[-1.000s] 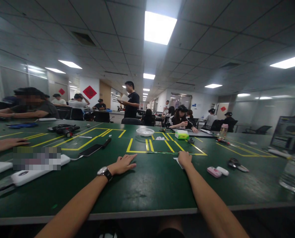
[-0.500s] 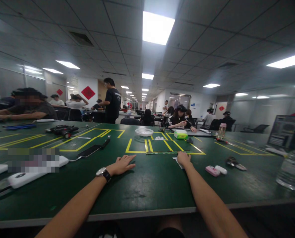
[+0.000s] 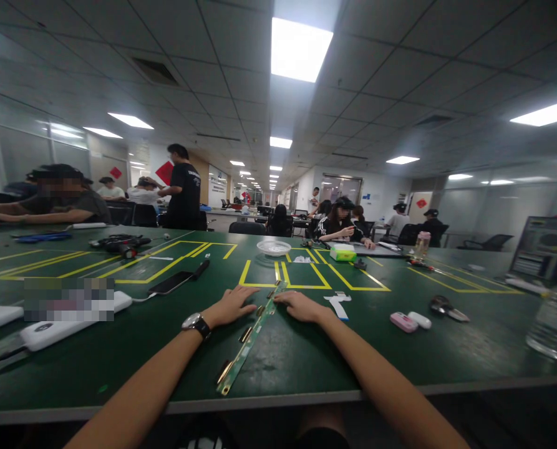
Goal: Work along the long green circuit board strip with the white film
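A long, narrow green circuit board strip point(image 3: 252, 340) with gold-coloured parts along one side lies slantwise, its near end close to the table's front edge. My right hand point(image 3: 301, 307) grips it near its far end, fingers closed at the board's edge. Just left of the strip, my left hand point(image 3: 231, 305) is open above the table, fingers stretched forward and holding nothing. A wristwatch point(image 3: 194, 323) is on my left wrist. To the right of my right hand, a white flat ribbon cable point(image 3: 338, 305) with a blue end lies on the table.
Yellow tape outlines point(image 3: 301, 287) mark the green table point(image 3: 297, 374). Beyond stand a clear round dish point(image 3: 273, 248) and a green-and-white box point(image 3: 342, 252). A phone point(image 3: 173, 282) and power strip point(image 3: 77, 321) lie left; a pink case point(image 3: 403, 322) and water bottle point(image 3: 554, 321) are right. Several people sit around.
My right hand has moved left and nearer, swinging the circuit board strip from crosswise to slanting toward me. The ribbon cable is now uncovered. A standing person in the background has shifted left.
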`<action>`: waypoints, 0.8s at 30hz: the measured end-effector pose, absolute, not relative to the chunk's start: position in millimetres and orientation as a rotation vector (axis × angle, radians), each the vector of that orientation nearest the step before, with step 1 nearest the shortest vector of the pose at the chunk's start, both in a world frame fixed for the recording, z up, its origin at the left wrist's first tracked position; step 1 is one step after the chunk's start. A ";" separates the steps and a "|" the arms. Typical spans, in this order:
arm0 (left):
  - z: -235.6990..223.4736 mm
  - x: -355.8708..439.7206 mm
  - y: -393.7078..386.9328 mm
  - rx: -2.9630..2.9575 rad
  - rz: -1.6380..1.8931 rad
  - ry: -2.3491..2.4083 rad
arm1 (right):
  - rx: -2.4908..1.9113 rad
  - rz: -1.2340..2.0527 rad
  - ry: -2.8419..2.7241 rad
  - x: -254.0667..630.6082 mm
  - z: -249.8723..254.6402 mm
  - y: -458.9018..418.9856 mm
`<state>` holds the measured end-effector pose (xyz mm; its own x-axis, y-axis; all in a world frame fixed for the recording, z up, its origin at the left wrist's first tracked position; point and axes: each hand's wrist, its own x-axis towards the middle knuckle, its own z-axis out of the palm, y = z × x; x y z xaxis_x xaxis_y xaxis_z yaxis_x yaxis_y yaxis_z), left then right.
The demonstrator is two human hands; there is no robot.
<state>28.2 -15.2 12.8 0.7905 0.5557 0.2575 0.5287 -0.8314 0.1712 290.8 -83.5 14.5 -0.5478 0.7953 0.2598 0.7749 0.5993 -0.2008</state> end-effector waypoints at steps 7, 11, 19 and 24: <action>8.0 27.6 -16.3 2.892 0.278 0.771 | -0.938 0.093 -2.652 242.2 17.3 -96.4; 8.3 27.5 -14.3 2.900 0.267 0.784 | -1.469 -0.169 -2.385 278.7 32.3 -93.1; 14.7 25.1 -19.4 2.895 0.270 0.896 | -2.665 -0.268 -1.327 389.7 39.5 -111.0; 14.3 23.5 -18.2 2.887 0.255 0.888 | -2.497 -0.170 -1.699 370.8 30.7 -103.2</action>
